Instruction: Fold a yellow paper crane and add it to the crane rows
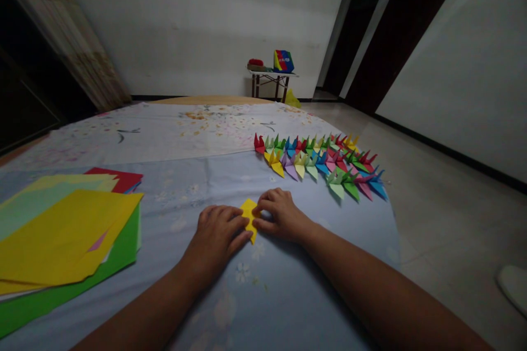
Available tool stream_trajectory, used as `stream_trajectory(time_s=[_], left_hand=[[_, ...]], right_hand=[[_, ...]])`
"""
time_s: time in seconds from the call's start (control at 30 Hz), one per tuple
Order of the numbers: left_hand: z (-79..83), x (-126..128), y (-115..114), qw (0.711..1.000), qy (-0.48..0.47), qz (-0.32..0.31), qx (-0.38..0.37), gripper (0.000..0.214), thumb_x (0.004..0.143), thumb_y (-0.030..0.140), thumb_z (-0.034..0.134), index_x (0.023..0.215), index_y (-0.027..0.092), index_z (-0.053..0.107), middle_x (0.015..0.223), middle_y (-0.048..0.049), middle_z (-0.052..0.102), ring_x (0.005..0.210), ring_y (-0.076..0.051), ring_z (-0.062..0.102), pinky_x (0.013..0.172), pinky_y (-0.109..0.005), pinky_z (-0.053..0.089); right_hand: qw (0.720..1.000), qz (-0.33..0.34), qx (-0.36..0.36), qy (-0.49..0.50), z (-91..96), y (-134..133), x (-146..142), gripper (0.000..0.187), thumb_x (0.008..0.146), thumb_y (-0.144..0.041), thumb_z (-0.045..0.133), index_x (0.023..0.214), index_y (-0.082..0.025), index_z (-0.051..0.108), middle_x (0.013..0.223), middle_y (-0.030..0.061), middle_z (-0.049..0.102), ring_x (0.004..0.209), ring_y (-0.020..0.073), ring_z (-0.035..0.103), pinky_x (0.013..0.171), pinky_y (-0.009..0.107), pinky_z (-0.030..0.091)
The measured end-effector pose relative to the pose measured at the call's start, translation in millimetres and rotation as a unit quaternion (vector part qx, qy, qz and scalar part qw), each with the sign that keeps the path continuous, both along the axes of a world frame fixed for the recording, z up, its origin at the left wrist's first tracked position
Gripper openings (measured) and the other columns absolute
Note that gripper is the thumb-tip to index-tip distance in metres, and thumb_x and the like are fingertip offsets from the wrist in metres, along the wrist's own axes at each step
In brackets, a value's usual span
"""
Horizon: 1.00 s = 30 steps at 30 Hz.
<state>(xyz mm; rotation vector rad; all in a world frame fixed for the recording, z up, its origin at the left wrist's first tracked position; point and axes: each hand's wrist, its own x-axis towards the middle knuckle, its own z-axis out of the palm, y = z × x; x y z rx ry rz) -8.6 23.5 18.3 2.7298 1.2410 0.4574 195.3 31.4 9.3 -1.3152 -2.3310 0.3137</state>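
A small piece of yellow folded origami paper (249, 211), kite-like with a point toward me, lies on the blue tablecloth. From the left, my left hand (220, 228) bends over it, fingertips and thumb pressed on its left edge. My right hand (282, 214) grips the right edge between curled fingers and thumb. Parts of the paper are covered by the fingertips. Beyond my right hand stand rows of folded paper cranes (321, 160) in many colours. To the left of my left hand is a stack of coloured paper sheets (61, 236), with yellow on top and green beneath.
The round table carries a blue floral cloth (230, 296) and a white floral cloth (160, 126) farther back. Against the wall, a small folding table (272, 73) holds a multicoloured bag (284, 60). The tiled floor (440, 203) lies to the right.
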Motion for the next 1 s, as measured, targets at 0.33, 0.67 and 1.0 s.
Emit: stream_trajectory(time_s=[0.33, 0.67, 1.0], left_hand=[[-1.6, 4.5, -5.7, 0.999, 0.032, 0.021, 0.014, 0.022, 0.085, 0.036, 0.047, 0.101, 0.025, 0.057, 0.109, -0.0029, 0.059, 0.105, -0.023, 0.048, 0.097, -0.049, 0.023], [1.9, 5.0, -10.6, 0.999, 0.03, 0.01, -0.014, 0.027, 0.087, 0.039, 0.042, 0.106, 0.025, 0.055, 0.115, -0.005, 0.054, 0.11, -0.024, 0.043, 0.095, -0.047, 0.027], [4.7, 9.3, -15.5, 0.998, 0.041, 0.039, -0.02, 0.029, 0.085, 0.039, 0.044, 0.108, 0.024, 0.055, 0.117, -0.0067, 0.054, 0.111, -0.025, 0.044, 0.097, -0.05, 0.023]], right_hand=[[1.0, 0.001, 0.002, 0.003, 0.6, 0.0, -0.7, 0.019, 0.077, -0.037, 0.062, 0.09, -0.024, 0.063, 0.095, 0.0041, 0.054, 0.094, 0.0197, 0.042, 0.08, 0.036, 0.027], [1.0, -0.001, 0.008, 0.0, 1.2, -0.1, -0.9, 0.019, 0.077, -0.038, 0.061, 0.09, -0.024, 0.062, 0.097, 0.0046, 0.054, 0.094, 0.0204, 0.042, 0.08, 0.036, 0.028], [1.0, 0.0, 0.007, 0.002, -0.3, -0.9, -0.5, 0.02, 0.077, -0.038, 0.061, 0.091, -0.024, 0.062, 0.095, 0.0039, 0.054, 0.094, 0.0198, 0.042, 0.08, 0.035, 0.027]])
